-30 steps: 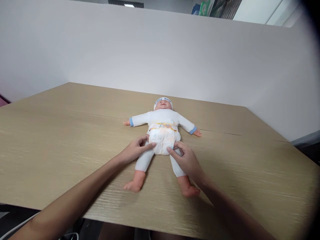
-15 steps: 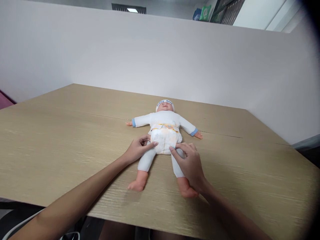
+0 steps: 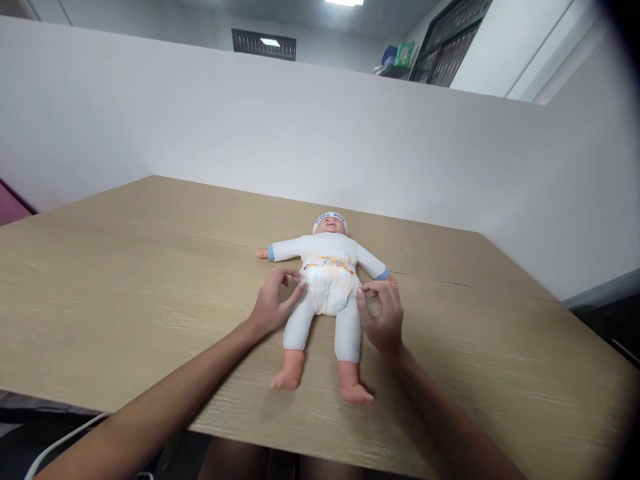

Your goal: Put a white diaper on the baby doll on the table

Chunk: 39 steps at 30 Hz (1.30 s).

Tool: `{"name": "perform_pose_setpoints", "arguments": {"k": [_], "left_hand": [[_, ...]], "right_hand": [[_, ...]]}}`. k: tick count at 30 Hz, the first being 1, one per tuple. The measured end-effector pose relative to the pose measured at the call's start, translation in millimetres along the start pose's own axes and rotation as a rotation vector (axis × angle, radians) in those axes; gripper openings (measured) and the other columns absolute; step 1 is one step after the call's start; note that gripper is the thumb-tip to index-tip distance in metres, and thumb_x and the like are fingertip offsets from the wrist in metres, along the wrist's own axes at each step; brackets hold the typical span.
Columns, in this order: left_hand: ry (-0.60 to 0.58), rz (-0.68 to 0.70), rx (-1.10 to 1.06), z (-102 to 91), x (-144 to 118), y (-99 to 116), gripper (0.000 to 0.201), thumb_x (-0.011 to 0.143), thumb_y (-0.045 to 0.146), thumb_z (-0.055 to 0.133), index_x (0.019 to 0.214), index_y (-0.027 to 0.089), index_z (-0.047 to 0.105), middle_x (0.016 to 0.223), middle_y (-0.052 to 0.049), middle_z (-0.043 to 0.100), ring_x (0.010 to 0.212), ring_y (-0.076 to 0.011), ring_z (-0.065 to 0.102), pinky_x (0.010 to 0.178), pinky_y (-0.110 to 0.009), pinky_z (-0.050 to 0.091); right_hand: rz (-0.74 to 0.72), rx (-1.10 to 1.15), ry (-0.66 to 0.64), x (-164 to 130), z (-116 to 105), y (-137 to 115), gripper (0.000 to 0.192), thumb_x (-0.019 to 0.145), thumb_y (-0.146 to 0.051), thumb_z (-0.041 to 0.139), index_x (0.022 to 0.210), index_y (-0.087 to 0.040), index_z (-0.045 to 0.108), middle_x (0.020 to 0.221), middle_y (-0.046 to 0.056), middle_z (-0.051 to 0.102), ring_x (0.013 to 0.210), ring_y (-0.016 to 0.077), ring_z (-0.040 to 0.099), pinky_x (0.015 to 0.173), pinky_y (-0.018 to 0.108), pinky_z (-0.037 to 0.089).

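Head view: well to the left of the left grip, a pink surface [image 3: 13,205] shows beside the wooden table [image 3: 150,300]. The left hand [image 3: 273,303] has its thumb and fingertips pinched on the edge of a white diaper [image 3: 329,293]. Between the two hands lies the doll [image 3: 327,245], on its back, with the diaper over its white clothes. Its lettered headband [image 3: 330,219] is beyond both grips; its bare feet are nearer the person than the grips are. The right hand [image 3: 385,317] touches the diaper's opposite edge, thumb and index finger almost meeting; whether material is caught between them cannot be told. Just beyond those fingers is the doll's blue cuff [image 3: 383,274]. Farther right of the right grip, the bare wood continues.
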<state>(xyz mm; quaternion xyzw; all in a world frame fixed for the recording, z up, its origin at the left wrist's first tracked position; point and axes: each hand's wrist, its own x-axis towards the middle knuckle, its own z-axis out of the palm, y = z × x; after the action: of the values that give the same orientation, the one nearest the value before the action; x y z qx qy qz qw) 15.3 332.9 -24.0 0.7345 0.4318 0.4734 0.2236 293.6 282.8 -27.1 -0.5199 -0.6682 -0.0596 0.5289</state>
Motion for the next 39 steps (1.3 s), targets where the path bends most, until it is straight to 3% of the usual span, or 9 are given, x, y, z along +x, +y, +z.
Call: {"name": "perform_pose_setpoints", "arguments": {"k": [5, 7, 10, 18, 24, 28, 33, 39], "left_hand": [[0.047, 0.171, 0.015, 6.3, 23.3, -10.1, 0.042, 0.108, 0.046, 0.054, 0.139, 0.019, 0.063, 0.143, -0.013, 0.065, 0.129, -0.0191, 0.059, 0.118, -0.036, 0.046], [0.007, 0.227, 0.016, 8.6, 37.7, -10.9, 0.042, 0.109, 0.046, 0.053, 0.137, 0.019, 0.067, 0.143, -0.014, 0.067, 0.138, -0.0210, 0.058, 0.125, -0.039, 0.043], [-0.057, 0.256, -0.035, 12.5, 56.8, -11.7, 0.038, 0.108, 0.047, 0.055, 0.126, 0.020, 0.076, 0.133, -0.012, 0.073, 0.134, -0.0209, 0.062, 0.124, -0.041, 0.044], [-0.108, 0.207, -0.126, 16.0, 70.5, -18.6, 0.031, 0.105, 0.045, 0.064, 0.122, 0.028, 0.084, 0.131, -0.007, 0.074, 0.128, -0.0188, 0.063, 0.121, -0.038, 0.040], [-0.164, -0.001, -0.257, 20.2, 72.1, -19.5, 0.037, 0.102, 0.055, 0.067, 0.118, 0.027, 0.086, 0.132, -0.009, 0.075, 0.134, -0.0228, 0.060, 0.128, -0.043, 0.035], [-0.127, -0.086, -0.390, 31.9, 73.2, -20.4, 0.039, 0.095, 0.056, 0.076, 0.114, 0.024, 0.087, 0.125, -0.010, 0.075, 0.128, -0.0221, 0.062, 0.118, -0.038, 0.044], [-0.141, -0.070, -0.415, 38.6, 76.7, -22.1, 0.034, 0.091, 0.052, 0.081, 0.111, 0.025, 0.088, 0.120, -0.008, 0.074, 0.116, -0.0185, 0.066, 0.105, -0.033, 0.048], [-0.130, -0.052, -0.304, 35.3, 73.4, -17.0, 0.032, 0.093, 0.052, 0.080, 0.114, 0.029, 0.088, 0.123, -0.007, 0.074, 0.123, -0.0203, 0.064, 0.119, -0.039, 0.043]], "right_hand": [[0.030, 0.038, -0.021, 14.5, 21.6, 33.0, 0.034, 0.105, -0.043, 0.054, 0.116, -0.016, 0.071, 0.119, 0.010, 0.073, 0.118, 0.0174, 0.065, 0.113, 0.036, 0.051], [0.048, 0.068, -0.053, 23.3, 30.7, 41.8, 0.038, 0.105, -0.046, 0.053, 0.117, -0.015, 0.072, 0.120, 0.012, 0.073, 0.116, 0.0174, 0.065, 0.111, 0.036, 0.053], [0.040, 0.090, -0.088, 33.7, 37.1, 46.5, 0.042, 0.106, -0.048, 0.051, 0.117, -0.015, 0.074, 0.119, 0.012, 0.073, 0.115, 0.0168, 0.065, 0.108, 0.034, 0.055], [-0.131, 0.166, -0.166, 32.1, 29.8, 43.2, 0.043, 0.109, -0.036, 0.044, 0.131, -0.022, 0.078, 0.137, 0.006, 0.073, 0.134, 0.0165, 0.066, 0.122, 0.040, 0.050], [-0.199, 0.186, -0.238, 32.9, 29.0, 45.6, 0.052, 0.110, -0.036, 0.037, 0.144, -0.022, 0.073, 0.149, 0.005, 0.068, 0.146, 0.0165, 0.062, 0.136, 0.044, 0.042], [-0.273, 0.150, -0.231, 33.8, 27.1, 45.5, 0.052, 0.110, -0.034, 0.037, 0.146, -0.023, 0.071, 0.150, 0.003, 0.067, 0.145, 0.0159, 0.062, 0.136, 0.043, 0.039], [-0.381, 0.078, -0.204, 35.3, 27.8, 48.8, 0.053, 0.111, -0.040, 0.036, 0.150, -0.024, 0.068, 0.151, 0.004, 0.067, 0.145, 0.0173, 0.062, 0.134, 0.042, 0.039], [-0.446, 0.024, -0.196, 36.7, 27.4, 48.0, 0.055, 0.112, -0.043, 0.035, 0.155, -0.025, 0.063, 0.153, 0.005, 0.065, 0.145, 0.0194, 0.061, 0.131, 0.042, 0.041]]}}
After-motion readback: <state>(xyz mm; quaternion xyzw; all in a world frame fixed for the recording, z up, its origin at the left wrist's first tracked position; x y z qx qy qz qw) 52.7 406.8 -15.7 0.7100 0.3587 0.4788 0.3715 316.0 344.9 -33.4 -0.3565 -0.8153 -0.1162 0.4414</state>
